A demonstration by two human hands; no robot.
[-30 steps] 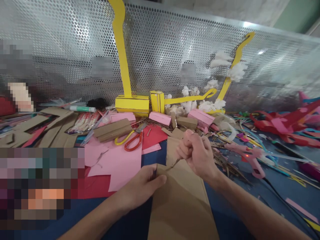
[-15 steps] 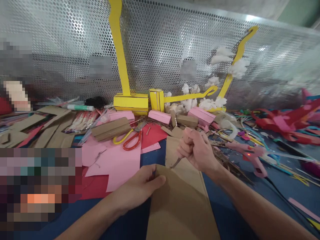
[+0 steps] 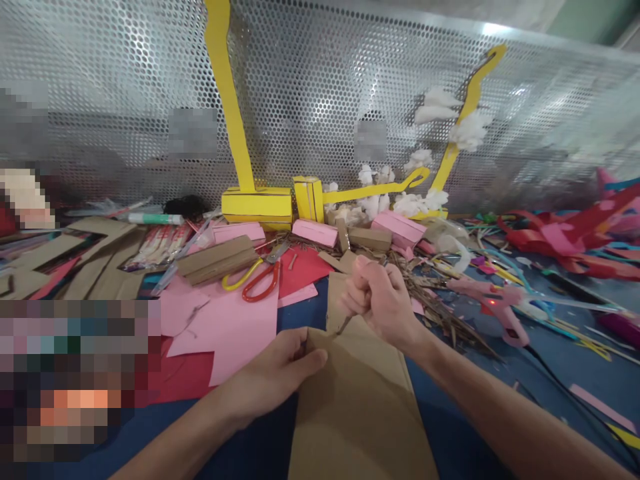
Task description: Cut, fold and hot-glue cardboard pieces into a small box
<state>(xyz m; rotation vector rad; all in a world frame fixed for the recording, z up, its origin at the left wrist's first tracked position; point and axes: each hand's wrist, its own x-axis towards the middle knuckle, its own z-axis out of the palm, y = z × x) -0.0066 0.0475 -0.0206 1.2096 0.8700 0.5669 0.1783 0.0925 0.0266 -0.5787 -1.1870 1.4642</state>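
A long brown cardboard piece (image 3: 360, 407) stretches from the bottom edge toward the middle of the view. My left hand (image 3: 287, 370) grips its upper left edge, with the thumb on top. Closed in a fist above the cardboard, my right hand (image 3: 377, 300) holds a thin dark tool (image 3: 344, 325), whose lower end meets the cardboard near its fold. Most of that tool is hidden in the fingers, so its kind is unclear.
Scissors (image 3: 263, 283) with red and yellow handles lie on pink sheets (image 3: 240, 333) at the left. A pink glue gun (image 3: 505, 307) with a lit red light and twigs (image 3: 450, 320) are on the right. Yellow constructions (image 3: 257, 207) stand behind, before a perforated metal panel (image 3: 300, 80).
The view has shifted slightly, so the background items sit a little farther left. Both hands keep nearly the same grip and position on the cardboard and tool.
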